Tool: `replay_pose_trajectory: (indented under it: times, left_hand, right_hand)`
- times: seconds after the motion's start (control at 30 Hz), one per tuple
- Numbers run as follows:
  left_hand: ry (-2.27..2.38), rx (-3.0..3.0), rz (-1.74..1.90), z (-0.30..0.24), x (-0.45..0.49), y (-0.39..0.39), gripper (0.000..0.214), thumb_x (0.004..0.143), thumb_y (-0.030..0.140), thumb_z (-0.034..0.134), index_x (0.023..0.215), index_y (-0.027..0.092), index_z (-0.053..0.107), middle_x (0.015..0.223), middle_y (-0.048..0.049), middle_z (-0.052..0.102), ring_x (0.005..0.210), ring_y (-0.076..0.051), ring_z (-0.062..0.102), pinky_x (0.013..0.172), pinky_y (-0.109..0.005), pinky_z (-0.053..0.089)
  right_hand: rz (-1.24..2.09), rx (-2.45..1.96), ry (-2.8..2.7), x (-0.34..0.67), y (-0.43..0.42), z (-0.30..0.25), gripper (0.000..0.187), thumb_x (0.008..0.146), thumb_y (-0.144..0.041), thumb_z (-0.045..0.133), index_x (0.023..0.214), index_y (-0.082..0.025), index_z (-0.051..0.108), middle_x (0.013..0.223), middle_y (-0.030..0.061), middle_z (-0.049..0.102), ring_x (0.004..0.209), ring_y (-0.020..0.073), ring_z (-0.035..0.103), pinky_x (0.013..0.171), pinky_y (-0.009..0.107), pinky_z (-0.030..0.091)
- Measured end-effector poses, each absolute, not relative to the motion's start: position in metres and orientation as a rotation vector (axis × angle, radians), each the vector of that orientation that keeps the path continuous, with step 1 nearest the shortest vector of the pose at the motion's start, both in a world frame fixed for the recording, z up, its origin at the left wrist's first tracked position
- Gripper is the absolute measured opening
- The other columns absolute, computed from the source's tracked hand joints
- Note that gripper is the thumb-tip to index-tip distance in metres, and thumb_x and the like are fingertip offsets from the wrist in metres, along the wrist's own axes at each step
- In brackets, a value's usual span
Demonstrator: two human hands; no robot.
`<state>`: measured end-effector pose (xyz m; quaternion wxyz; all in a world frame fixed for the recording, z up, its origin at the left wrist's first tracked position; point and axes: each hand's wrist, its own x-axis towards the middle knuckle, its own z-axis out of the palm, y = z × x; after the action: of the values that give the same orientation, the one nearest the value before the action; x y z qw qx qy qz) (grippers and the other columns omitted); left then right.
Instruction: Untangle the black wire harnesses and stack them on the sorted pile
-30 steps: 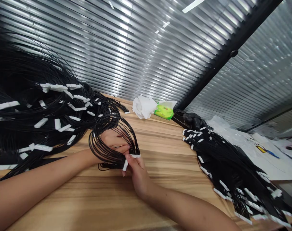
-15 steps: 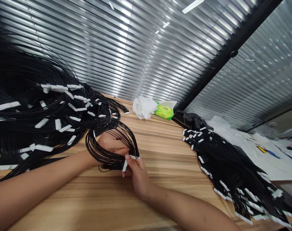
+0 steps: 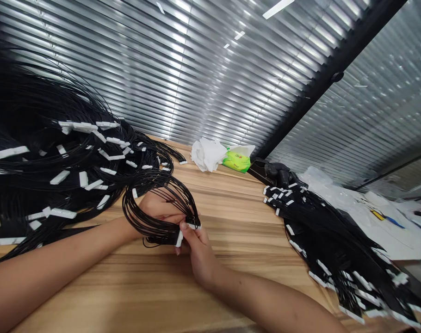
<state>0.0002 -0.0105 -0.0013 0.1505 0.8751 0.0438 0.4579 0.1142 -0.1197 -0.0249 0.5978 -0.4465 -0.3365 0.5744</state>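
A wire harness of thin black wires (image 3: pixel 136 217) curves in a loop over the wooden table, with white connectors at its ends. My right hand (image 3: pixel 200 252) pinches it between thumb and fingers, right beside two white connectors (image 3: pixel 179 238). Behind the loop, my left hand (image 3: pixel 158 206) is closed on the same wires close to the connectors. The wires partly cover its fingers, so their exact grip is hidden.
A large heap of black wires with white connectors (image 3: pixel 63 212) lies at left. Another such pile (image 3: pixel 321 226) is at right. Crumpled white tissue (image 3: pixel 207 155) and a green tissue pack (image 3: pixel 236 162) sit at the back. Yellow-and-blue-handled tool (image 3: pixel 386 218) rests on a white surface.
Almost nothing differs. The wire loop has shifted very slightly to the left, and both hands keep their place at the connectors.
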Motion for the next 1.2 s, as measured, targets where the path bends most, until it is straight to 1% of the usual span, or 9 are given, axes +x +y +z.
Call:
replay_pose_trajectory:
  times: [0.13, 0.3, 0.53, 0.67, 0.8, 0.93, 1.03, 1.1, 1.2]
  left_hand:
    - [-0.041, 2.515, 1.396, -0.003, -0.001, -0.007, 0.017, 0.087, 0.013, 0.056, 0.079, 0.019, 0.070, 0.077, -0.0065, 0.072, 0.073, -0.016, 0.064, 0.068, -0.027, 0.049]
    - [0.071, 2.505, 1.334, -0.010, -0.001, -0.005, 0.015, 0.084, 0.011, 0.059, 0.084, 0.018, 0.072, 0.083, -0.0082, 0.073, 0.077, -0.017, 0.065, 0.070, -0.027, 0.051]
    - [0.395, 2.342, 1.254, -0.009, 0.005, -0.006, 0.021, 0.089, 0.023, 0.055, 0.079, 0.016, 0.072, 0.079, -0.0069, 0.072, 0.073, -0.016, 0.066, 0.070, -0.026, 0.052]
    - [0.630, 1.910, 1.162, -0.009, 0.004, 0.008, 0.019, 0.083, 0.033, 0.064, 0.088, 0.018, 0.074, 0.087, -0.0055, 0.074, 0.080, -0.018, 0.068, 0.074, -0.028, 0.054]
    - [0.681, 1.400, 1.046, -0.005, 0.000, 0.019, 0.031, 0.083, 0.040, 0.060, 0.101, 0.018, 0.072, 0.087, -0.0058, 0.074, 0.074, -0.017, 0.068, 0.061, -0.025, 0.055]
    - [0.584, 1.596, 0.911, -0.003, 0.001, 0.007, 0.030, 0.079, 0.040, 0.068, 0.100, 0.018, 0.070, 0.095, -0.0056, 0.073, 0.075, -0.015, 0.067, 0.062, -0.023, 0.054]
    - [0.478, 1.763, 0.796, -0.006, 0.003, -0.006, 0.027, 0.080, 0.041, 0.066, 0.092, 0.017, 0.068, 0.080, -0.0042, 0.072, 0.066, -0.015, 0.066, 0.057, -0.023, 0.054]
    - [0.481, 1.789, 0.883, -0.007, 0.004, -0.010, 0.025, 0.079, 0.039, 0.067, 0.090, 0.017, 0.063, 0.077, -0.0026, 0.069, 0.064, -0.014, 0.065, 0.058, -0.022, 0.054]
    - [0.572, 1.825, 1.201, -0.005, 0.003, -0.010, 0.031, 0.072, 0.036, 0.073, 0.092, 0.018, 0.058, 0.082, -0.0023, 0.067, 0.069, -0.014, 0.064, 0.063, -0.023, 0.055]
  right_hand:
    - [1.337, -1.035, -0.770, 0.115, -0.119, -0.024, 0.044, 0.063, -0.061, 0.073, 0.063, -0.019, 0.059, 0.055, -0.0030, 0.051, 0.050, 0.0114, 0.042, 0.046, 0.024, 0.037]
    - [1.352, -1.044, -0.721, 0.115, -0.118, -0.024, 0.043, 0.061, -0.059, 0.075, 0.063, -0.019, 0.059, 0.057, -0.0026, 0.052, 0.050, 0.0110, 0.042, 0.045, 0.024, 0.036]
    - [1.248, -1.076, -0.732, 0.118, -0.116, -0.028, 0.043, 0.070, -0.060, 0.069, 0.064, -0.019, 0.057, 0.054, -0.0040, 0.050, 0.048, 0.0104, 0.041, 0.047, 0.024, 0.033]
    - [1.136, -1.104, -0.690, 0.121, -0.111, -0.027, 0.043, 0.071, -0.060, 0.067, 0.064, -0.019, 0.056, 0.053, -0.0042, 0.048, 0.048, 0.0108, 0.039, 0.048, 0.025, 0.031]
    - [1.106, -1.106, -0.666, 0.122, -0.110, -0.025, 0.044, 0.070, -0.061, 0.067, 0.065, -0.019, 0.055, 0.053, -0.0048, 0.046, 0.048, 0.0106, 0.038, 0.049, 0.026, 0.031]
    - [1.071, -1.102, -0.696, 0.120, -0.114, -0.024, 0.045, 0.070, -0.063, 0.066, 0.072, -0.019, 0.059, 0.053, -0.0052, 0.047, 0.049, 0.0109, 0.038, 0.048, 0.025, 0.032]
    - [1.058, -1.085, -0.691, 0.120, -0.115, -0.023, 0.044, 0.072, -0.062, 0.065, 0.069, -0.019, 0.058, 0.055, -0.0046, 0.048, 0.048, 0.0104, 0.037, 0.047, 0.025, 0.032]
    - [1.065, -1.058, -0.668, 0.120, -0.115, -0.023, 0.043, 0.071, -0.061, 0.065, 0.068, -0.019, 0.057, 0.056, -0.0045, 0.048, 0.048, 0.0102, 0.037, 0.046, 0.025, 0.031]
    - [1.052, -1.032, -0.635, 0.121, -0.113, -0.022, 0.041, 0.071, -0.059, 0.066, 0.067, -0.019, 0.056, 0.056, -0.0050, 0.047, 0.049, 0.0102, 0.037, 0.046, 0.024, 0.032]
